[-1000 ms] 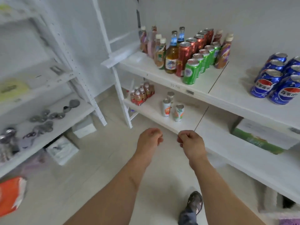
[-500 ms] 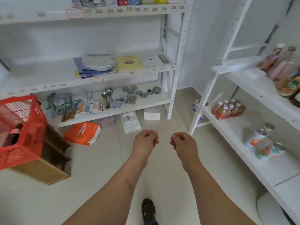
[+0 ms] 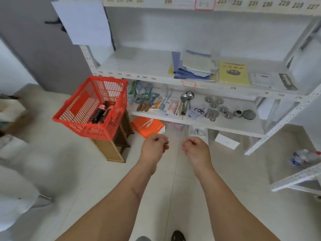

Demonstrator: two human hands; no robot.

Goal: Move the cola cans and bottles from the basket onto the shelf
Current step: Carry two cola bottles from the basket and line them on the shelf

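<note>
**Empty hands, cola waiting in the basket**

While both the left hand (image 3: 153, 147) and right hand (image 3: 195, 147) hang loosely curled and empty at frame centre, a cola bottle (image 3: 99, 112) lies tilted inside the red basket (image 3: 83, 126), left of centre. Likely rigid, moderately heavy, smooth; best gripped around its mid-body.

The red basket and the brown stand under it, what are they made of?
The red basket looks like moulded plastic: a uniform glossy red, with thin slatted walls in a grid. The stand beneath it looks like wood or a wood-look board: tan flat panels with darker brown rails. The picture is too soft to tell real wood from laminate.
</note>
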